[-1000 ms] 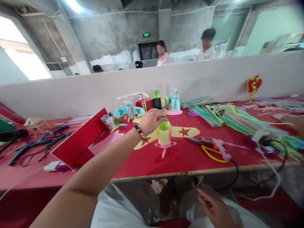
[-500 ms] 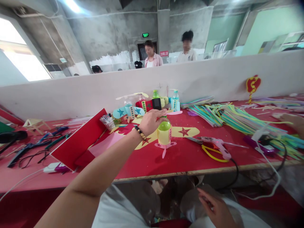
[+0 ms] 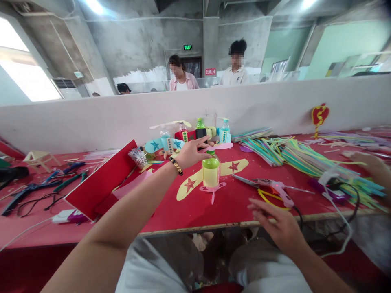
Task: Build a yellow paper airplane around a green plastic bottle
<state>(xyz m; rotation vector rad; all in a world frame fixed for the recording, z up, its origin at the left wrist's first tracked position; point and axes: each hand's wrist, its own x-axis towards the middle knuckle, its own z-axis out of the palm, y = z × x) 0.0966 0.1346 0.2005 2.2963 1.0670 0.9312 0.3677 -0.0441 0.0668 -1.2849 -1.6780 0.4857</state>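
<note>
A bottle toy plane (image 3: 210,176) stands upright on the red table, its clear body wrapped in yellow paper. It has yellow wings (image 3: 236,167) with red stars, a pink tail (image 3: 213,197) at the base and a pink propeller (image 3: 225,146) by the green cap. My left hand (image 3: 193,154), with a beaded bracelet, is at the cap and propeller, fingers stretched and apart; whether they touch the propeller is unclear. My right hand (image 3: 279,226) hovers over the table's front edge, fingers spread, holding nothing. Beyond it lie scissors (image 3: 246,180) with yellow handles and a pink glue gun (image 3: 279,188).
Other bottle planes (image 3: 166,142) stand along the white partition (image 3: 76,122). A red board (image 3: 102,179) leans at left near a pen cup (image 3: 139,158) and pliers (image 3: 33,189). Colored strips (image 3: 299,154) pile at right, beside another person's hand (image 3: 362,158). People stand behind the partition.
My right hand has risen from below the table edge to above it. My left hand's fingers have spread off the cap. The toy plane has turned slightly, its left wing now clearer.
</note>
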